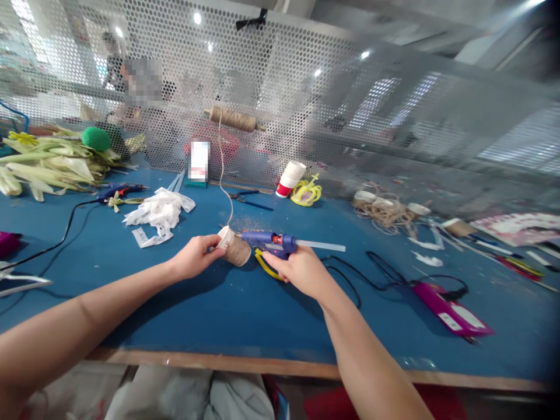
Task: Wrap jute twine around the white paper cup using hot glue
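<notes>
The left hand (196,255) pinches the tilted cup (237,249) by its white end; the right hand (301,271) grips the glue gun (266,239), which points left at the cup.

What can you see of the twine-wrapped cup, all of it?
The cup looks like white paper, with faint print near its left end. Tan twine wraps most of its visible side, leaving white at both ends. It is tilted well over, its left end pinched by the left hand. A strand rises from it to the twine roll. The blue glue gun points at its upper side; whether they touch is unclear.
</notes>
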`<state>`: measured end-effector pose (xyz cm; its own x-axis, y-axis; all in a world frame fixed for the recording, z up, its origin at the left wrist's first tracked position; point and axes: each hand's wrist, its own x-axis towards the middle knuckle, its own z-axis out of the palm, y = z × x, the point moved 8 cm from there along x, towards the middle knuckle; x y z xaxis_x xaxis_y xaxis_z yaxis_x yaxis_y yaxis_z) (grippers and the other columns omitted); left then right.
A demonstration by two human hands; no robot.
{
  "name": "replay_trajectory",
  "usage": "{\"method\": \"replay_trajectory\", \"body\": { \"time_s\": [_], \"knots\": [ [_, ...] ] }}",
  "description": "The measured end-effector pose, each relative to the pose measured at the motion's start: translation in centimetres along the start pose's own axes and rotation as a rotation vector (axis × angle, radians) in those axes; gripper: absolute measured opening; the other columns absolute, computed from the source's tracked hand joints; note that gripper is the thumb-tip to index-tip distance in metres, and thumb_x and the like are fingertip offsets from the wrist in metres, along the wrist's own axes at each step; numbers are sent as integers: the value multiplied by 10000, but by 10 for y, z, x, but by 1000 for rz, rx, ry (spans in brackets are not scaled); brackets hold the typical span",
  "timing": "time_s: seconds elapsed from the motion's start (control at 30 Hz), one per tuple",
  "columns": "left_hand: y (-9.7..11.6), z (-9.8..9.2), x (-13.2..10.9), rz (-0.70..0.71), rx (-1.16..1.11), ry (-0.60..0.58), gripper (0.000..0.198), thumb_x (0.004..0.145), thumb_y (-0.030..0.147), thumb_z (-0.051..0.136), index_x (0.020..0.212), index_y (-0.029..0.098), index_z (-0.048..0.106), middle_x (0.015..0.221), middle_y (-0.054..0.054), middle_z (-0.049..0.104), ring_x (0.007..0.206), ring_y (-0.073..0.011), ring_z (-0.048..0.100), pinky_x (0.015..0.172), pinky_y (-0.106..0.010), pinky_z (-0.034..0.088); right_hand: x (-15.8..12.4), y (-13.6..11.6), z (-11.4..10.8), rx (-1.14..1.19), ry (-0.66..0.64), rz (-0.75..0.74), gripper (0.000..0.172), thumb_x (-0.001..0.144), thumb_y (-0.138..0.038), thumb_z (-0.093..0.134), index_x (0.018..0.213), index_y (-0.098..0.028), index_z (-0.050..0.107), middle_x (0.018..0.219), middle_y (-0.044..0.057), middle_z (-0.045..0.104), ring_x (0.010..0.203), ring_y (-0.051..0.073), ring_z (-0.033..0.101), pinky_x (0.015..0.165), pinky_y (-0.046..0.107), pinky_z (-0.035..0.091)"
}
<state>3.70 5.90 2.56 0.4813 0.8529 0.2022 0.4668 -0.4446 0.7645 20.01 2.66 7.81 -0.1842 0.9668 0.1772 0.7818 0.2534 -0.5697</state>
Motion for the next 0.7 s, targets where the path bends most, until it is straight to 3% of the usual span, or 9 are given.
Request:
{"method": "replay_trajectory", "body": {
  "time_s": [0.17, 0.43, 0.7],
  "knots": [
    [1, 1, -1, 20, 34, -11, 296, 802, 363, 392, 740, 115, 541, 672, -1, 525, 646, -125, 447, 597, -220, 353, 4, 3, 0, 63, -4, 30, 286, 726, -319, 506, 470, -198, 466, 336, -31, 454, 360, 116, 460, 436, 234, 386],
    [1, 1, 0, 21, 27, -29, 288, 807, 357, 395, 755, 117, 544, 689, -4, 534, 658, -125, 451, 606, -216, 354, -2, 6, 4, 194, -117, 44, 288, 745, -324, 504, 497, -183, 463, 372, -35, 472, 332, 84, 436, 392, 205, 373],
    [0, 1, 2, 53, 59, -71, 281, 812, 364, 401, 738, 124, 530, 653, 23, 485, 614, -100, 399, 577, -201, 326, 5, 12, 3, 263, -81, 137, 211, 701, -318, 543, 555, -172, 496, 354, -50, 447, 311, 82, 417, 364, 203, 361]
  ]
}}
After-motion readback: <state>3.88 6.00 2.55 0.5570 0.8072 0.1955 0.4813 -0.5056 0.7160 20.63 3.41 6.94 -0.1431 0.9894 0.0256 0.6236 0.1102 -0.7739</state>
